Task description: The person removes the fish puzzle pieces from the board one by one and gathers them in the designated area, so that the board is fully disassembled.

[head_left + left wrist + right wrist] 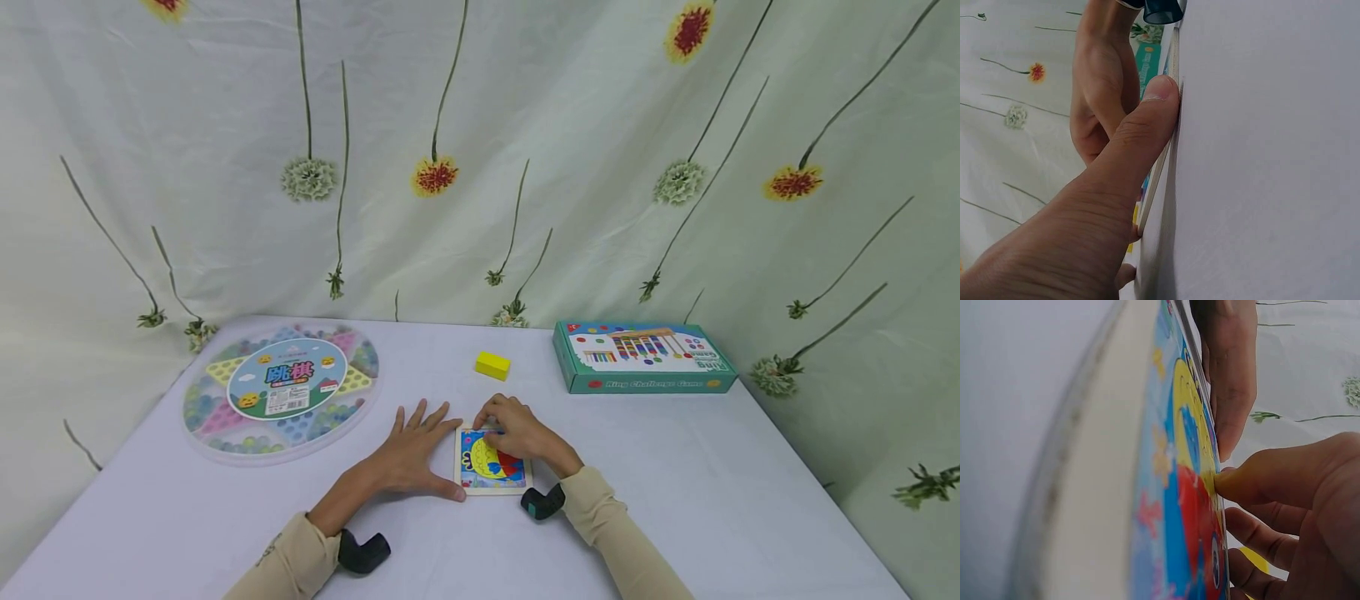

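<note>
A small square puzzle board [493,482] with a pale rim lies flat on the table, showing a yellow and red fish on blue. My left hand [411,458] is spread along its left side, the thumb at the near corner and a fingertip close to the far one. In the left wrist view, the left thumb [1135,131] lies along the board's edge. My right hand [519,427] reaches over the far side with curled fingers. In the right wrist view, the right thumb [1238,484] touches the yellow part of the picture, while its other fingers bend at the far edge.
Beyond the hands lies a yellow block [492,365]. A round Chinese checkers set [281,392] with coloured marbles sits at the left. At the back right is a green Ring Challenge Game box [645,358]. A flowered cloth [480,100] hangs behind the white-covered table [735,500].
</note>
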Action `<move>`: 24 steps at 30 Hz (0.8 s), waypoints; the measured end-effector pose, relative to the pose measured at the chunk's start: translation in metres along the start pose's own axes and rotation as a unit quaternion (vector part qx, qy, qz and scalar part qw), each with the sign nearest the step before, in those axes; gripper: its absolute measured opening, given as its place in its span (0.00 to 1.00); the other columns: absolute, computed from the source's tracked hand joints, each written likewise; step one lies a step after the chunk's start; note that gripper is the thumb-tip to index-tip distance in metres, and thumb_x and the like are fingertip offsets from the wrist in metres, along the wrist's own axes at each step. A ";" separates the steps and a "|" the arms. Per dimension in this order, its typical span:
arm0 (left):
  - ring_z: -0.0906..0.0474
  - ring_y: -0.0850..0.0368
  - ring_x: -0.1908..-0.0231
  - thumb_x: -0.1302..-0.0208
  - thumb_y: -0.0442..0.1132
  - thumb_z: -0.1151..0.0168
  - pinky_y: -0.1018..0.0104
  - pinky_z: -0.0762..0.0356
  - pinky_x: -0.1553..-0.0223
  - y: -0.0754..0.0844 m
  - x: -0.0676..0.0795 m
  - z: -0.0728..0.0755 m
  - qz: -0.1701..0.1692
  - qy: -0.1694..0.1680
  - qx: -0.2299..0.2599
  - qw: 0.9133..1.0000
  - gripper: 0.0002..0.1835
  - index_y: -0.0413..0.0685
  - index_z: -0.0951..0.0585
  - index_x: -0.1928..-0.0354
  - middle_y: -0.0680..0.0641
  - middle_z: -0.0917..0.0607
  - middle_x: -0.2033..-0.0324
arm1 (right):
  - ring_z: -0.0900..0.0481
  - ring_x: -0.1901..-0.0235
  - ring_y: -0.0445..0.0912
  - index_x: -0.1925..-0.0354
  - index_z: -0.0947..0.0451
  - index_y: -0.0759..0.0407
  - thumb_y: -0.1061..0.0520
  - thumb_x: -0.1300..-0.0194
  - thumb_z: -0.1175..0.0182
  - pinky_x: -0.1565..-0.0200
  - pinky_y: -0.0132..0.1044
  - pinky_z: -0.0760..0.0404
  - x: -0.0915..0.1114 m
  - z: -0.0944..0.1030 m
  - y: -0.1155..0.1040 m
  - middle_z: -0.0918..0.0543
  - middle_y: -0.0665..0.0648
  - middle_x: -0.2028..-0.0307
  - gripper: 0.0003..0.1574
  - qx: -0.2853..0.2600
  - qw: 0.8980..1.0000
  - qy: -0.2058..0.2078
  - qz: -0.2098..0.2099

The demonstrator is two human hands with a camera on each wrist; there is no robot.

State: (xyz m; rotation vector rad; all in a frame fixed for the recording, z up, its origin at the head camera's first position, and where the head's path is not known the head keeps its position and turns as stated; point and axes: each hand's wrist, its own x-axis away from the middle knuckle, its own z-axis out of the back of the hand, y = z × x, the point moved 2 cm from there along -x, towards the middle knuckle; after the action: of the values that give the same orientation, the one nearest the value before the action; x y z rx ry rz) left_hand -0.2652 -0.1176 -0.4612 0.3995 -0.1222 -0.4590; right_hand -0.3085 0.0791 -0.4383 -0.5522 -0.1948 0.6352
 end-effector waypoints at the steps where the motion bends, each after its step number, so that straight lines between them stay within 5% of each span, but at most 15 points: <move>1: 0.65 0.34 0.27 0.64 0.75 0.34 0.31 0.74 0.34 0.000 0.000 0.000 0.000 0.000 -0.001 1.000 0.58 0.57 0.36 0.29 0.43 0.47 0.26 | 0.33 0.50 0.51 0.59 0.20 0.54 0.63 0.37 0.41 0.45 0.51 0.33 0.000 0.000 0.000 0.25 0.55 0.51 0.09 0.000 1.000 0.000 0.000; 16: 0.65 0.34 0.27 0.63 0.74 0.33 0.31 0.74 0.33 0.003 0.002 0.003 0.002 -0.004 0.001 1.000 0.57 0.56 0.36 0.29 0.43 0.47 0.26 | 0.32 0.53 0.50 0.58 0.21 0.56 0.64 0.38 0.41 0.46 0.50 0.34 -0.001 -0.001 0.000 0.25 0.55 0.53 0.09 -0.030 0.999 0.008 -0.010; 24: 0.66 0.36 0.27 0.64 0.75 0.34 0.33 0.76 0.33 0.001 0.001 0.001 0.009 -0.006 -0.002 1.000 0.58 0.58 0.37 0.29 0.45 0.48 0.26 | 0.30 0.59 0.46 0.59 0.21 0.56 0.63 0.38 0.38 0.53 0.39 0.27 -0.002 0.000 0.002 0.22 0.51 0.58 0.08 -0.086 0.996 0.027 -0.013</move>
State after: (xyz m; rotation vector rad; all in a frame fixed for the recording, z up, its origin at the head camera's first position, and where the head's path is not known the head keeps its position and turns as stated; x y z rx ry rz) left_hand -0.2638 -0.1174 -0.4595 0.3916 -0.1366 -0.4429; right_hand -0.3110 0.0796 -0.4394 -0.7311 -0.2063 0.5799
